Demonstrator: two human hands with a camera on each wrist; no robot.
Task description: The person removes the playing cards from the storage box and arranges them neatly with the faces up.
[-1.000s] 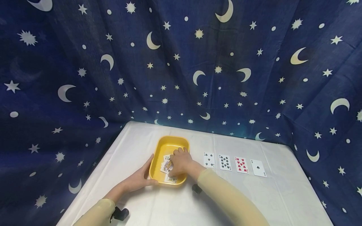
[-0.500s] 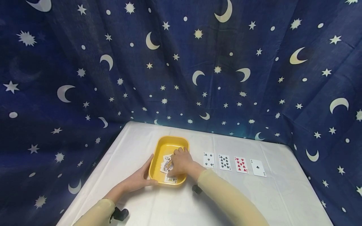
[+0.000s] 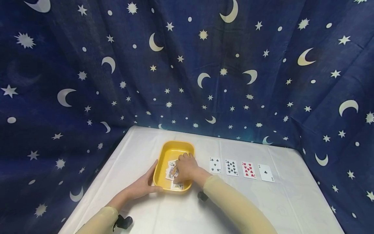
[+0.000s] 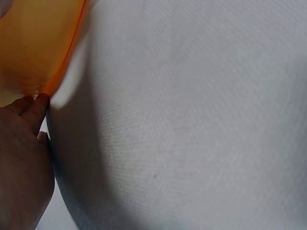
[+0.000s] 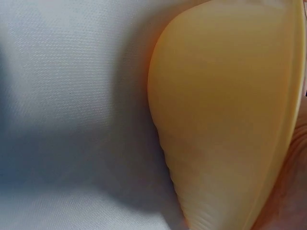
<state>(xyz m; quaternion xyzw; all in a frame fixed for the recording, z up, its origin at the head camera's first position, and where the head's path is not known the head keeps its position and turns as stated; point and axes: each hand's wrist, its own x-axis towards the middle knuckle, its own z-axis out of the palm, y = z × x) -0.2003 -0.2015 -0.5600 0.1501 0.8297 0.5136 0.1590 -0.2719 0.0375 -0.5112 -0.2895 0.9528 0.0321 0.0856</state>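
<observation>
In the lower middle of the frame, a yellow tray (image 3: 172, 155) stands on the white tabletop (image 3: 166, 214). In its lower half lie loose playing cards: a picture card (image 3: 172, 172) is partly uncovered, and nearer the bottom edge lies a lower card (image 3: 177, 186). Their exact number I cannot tell, because the right hand (image 3: 187, 167) covers a part of them.

To the right of the tray, four cards form a row, face up and apart from each other: a first spades card (image 3: 215, 165), a fuller spades card (image 3: 231, 168), a hearts card (image 3: 249, 170) and a single-pip card (image 3: 266, 173).

So, as I judge, the work is in the middle: four cards have their places in the row, while several in the tray are not yet sorted out.

The left hand (image 3: 141, 186) has its fingers spread and rather straight; they touch the tray's left side, with the thumb at the lower left corner, probably to steady it. The right hand reaches over the right wall with bent fingers; their tips are hidden, so I cannot tell if they have hold of a card.
</observation>
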